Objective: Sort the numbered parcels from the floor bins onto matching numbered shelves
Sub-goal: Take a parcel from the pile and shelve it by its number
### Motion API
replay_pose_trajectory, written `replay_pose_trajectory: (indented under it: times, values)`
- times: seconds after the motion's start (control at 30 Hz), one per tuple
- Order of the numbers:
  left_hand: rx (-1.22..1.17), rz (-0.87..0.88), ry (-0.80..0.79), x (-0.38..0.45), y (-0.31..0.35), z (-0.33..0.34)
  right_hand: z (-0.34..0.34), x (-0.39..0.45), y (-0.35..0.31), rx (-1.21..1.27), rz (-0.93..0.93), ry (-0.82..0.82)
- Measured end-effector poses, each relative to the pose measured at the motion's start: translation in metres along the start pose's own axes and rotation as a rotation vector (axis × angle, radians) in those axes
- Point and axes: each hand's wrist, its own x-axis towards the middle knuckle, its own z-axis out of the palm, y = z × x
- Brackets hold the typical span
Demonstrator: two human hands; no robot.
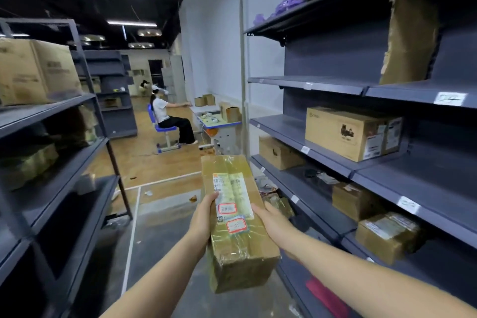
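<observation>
While gripped, parcel (237,217) label unreadable.

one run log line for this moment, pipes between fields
left hand holds parcel | right hand holds parcel | labels blurred | shelves at right | not shelved

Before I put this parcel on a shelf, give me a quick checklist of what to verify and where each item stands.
1. Both hands hold the parcel: ok, left hand and right hand grip its sides.
2. Red-bordered number sticker readable: cannot tell, blurred.
3. Shelf tag on the right shelving readable: cannot tell, too blurred.
4. Free space on the right shelves: ok, the middle shelf left of the printed box is bare.
5. Aisle floor ahead clear: ok, only small scraps.
</observation>
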Motion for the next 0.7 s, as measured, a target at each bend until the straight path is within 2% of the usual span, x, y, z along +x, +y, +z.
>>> replay_pose_trajectory:
  times: [0.2, 0.7]
  values:
    - [0.076, 0.054, -0.057, 0.124, 0.057, -0.038, 0.035, 0.119, -0.051, -0.003, -0.017, 0.066]
    - [0.070, -0.011, -0.054, 0.416, 0.115, -0.071, 0.063, 0.413, -0.093, 0.072, 0.020, 0.098]
